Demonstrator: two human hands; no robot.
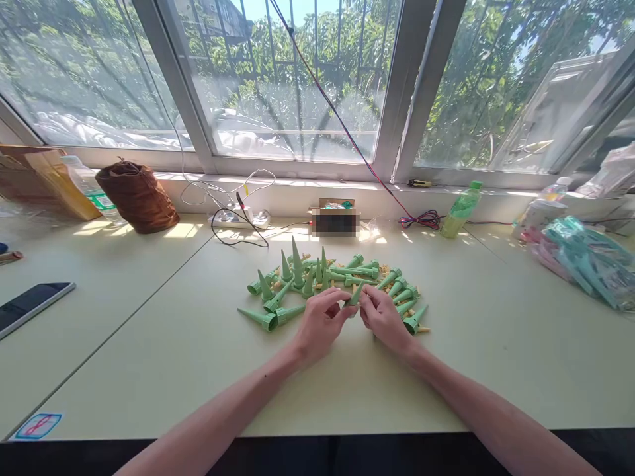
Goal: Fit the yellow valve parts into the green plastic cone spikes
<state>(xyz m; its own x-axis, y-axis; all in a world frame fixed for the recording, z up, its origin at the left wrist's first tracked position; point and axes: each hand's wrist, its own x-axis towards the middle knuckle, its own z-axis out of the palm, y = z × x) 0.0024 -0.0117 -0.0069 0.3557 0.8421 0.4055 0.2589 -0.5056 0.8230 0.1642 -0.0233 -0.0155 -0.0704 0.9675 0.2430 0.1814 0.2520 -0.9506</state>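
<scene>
Between my two hands, above the near side of the pile, is a green plastic watering spike point(354, 295), tapered like a cone. My left hand point(322, 320) pinches it between thumb and fingers. Curled closed right beside the spike, my right hand point(387, 318) has its fingertips at the spike's edge; what they grip is hidden. A small dark bit shows beneath that hand. Around the hands lie several more green spikes point(258, 317), many with short tan stems point(423, 329). A few spikes point(296, 264) stand point-up at the back left of the pile.
At the back stand a small box point(335, 221), a power strip point(238, 217) with cables, a brown pouch point(136, 195) and a green bottle point(461, 210). Plastic bags point(588, 261) lie at right, a phone point(34, 304) at left. Windows rise behind the table point(163, 370).
</scene>
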